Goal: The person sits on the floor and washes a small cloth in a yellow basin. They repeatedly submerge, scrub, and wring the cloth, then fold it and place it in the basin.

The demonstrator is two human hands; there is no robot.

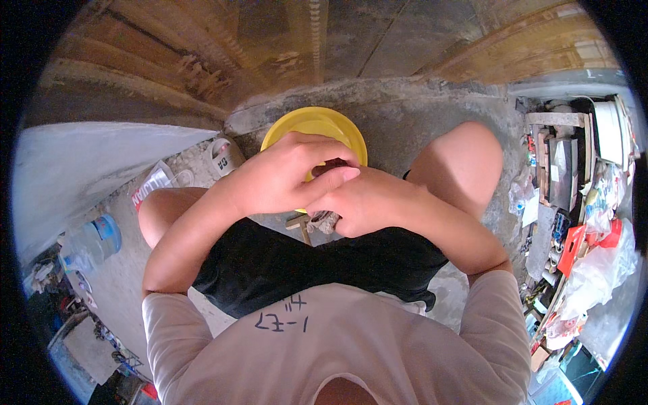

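Observation:
Above a yellow plastic basin [349, 131] on the floor, my two hands meet in front of my knees. My right hand [362, 200] is closed around a rough grey-brown thing [325, 221], whose lower end shows below the fingers; its kind is unclear. My left hand [296, 174] arches over the basin, its thumb lying across the back of my right hand. A dark reddish-brown patch [331, 166] shows in the gap under the left fingers. Whether the left hand grips anything is hidden.
Left, a clear plastic water bottle [96, 240] lies near the wall, with a pale clog [225, 156] farther forward. A small wooden piece [299, 224] is below the basin. Boards, plastic bags [597, 273] and a red box [572, 248] crowd the right side.

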